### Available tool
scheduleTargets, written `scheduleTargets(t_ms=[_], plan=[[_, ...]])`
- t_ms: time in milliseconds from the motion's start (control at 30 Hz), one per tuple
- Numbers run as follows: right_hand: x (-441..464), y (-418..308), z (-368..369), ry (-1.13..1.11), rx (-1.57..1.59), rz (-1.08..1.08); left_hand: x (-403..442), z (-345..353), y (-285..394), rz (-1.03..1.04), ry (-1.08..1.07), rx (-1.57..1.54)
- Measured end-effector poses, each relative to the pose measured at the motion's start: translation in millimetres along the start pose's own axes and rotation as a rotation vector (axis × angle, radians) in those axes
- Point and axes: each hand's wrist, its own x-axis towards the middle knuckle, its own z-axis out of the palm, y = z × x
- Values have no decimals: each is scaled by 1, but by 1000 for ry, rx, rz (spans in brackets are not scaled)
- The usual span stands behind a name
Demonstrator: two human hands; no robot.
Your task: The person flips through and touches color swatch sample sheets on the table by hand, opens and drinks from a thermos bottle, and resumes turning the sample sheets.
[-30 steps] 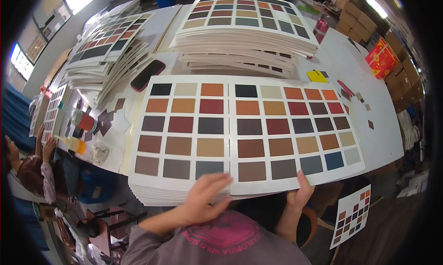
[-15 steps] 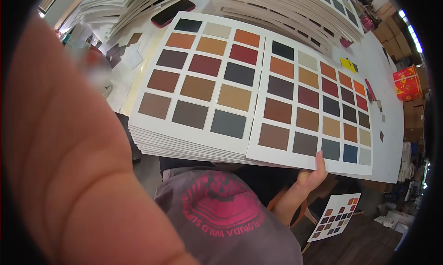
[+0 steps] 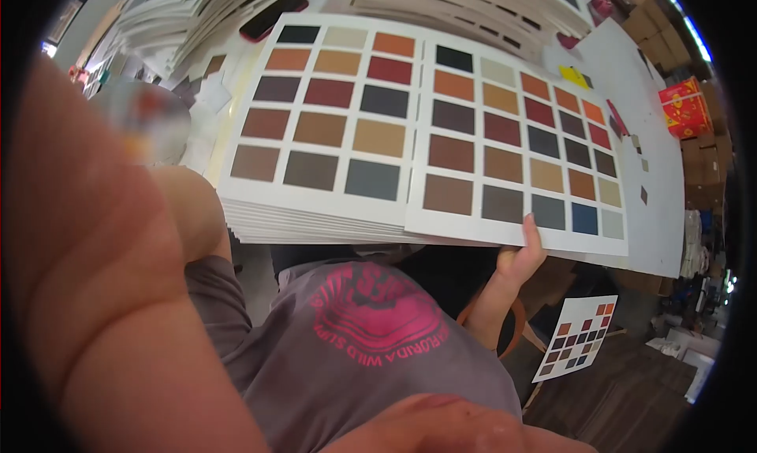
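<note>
My right hand (image 3: 523, 252) grips the near edge of a white colour sample card (image 3: 516, 234), its thumb on top and its fingers hidden underneath. The card carries rows of brown, red, orange, dark and grey swatches. To its left, a matching swatch card (image 3: 315, 191) tops a stack of white cards (image 3: 315, 231) at the table edge. My left hand (image 3: 95, 248) is raised very close to the camera, large and blurred along the left side. Its fingers are not clearly visible, and I see nothing held in it.
Piles of cards (image 3: 158, 27) stand at the back of the white table (image 3: 658, 216), with a phone (image 3: 272, 18) beside them. Loose swatch chips and a yellow item (image 3: 576, 76) lie there too. Another swatch card (image 3: 576, 339) is low on the right. Boxes (image 3: 662, 39) line the right side.
The view has shifted, so the cards sit higher and further left. My raised left arm has moved, showing a bent elbow and sleeve. The right hand keeps its grip on the card.
</note>
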Motion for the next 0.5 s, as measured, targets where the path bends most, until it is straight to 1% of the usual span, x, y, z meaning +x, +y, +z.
scheduleTargets(t_ms=[67,200,300,500], plan=[[-1,0,-1,26,-15,12,2,1,0,0,0,-6],[-3,-2,4,-18,-10,-32,0,2,5,7,-11,5],[-5,-3,6,24,-20,-29,-6,2,8,18,-13,18],[-6,-2,8,-33,0,-43,-17,1,8,42,-17,26]])
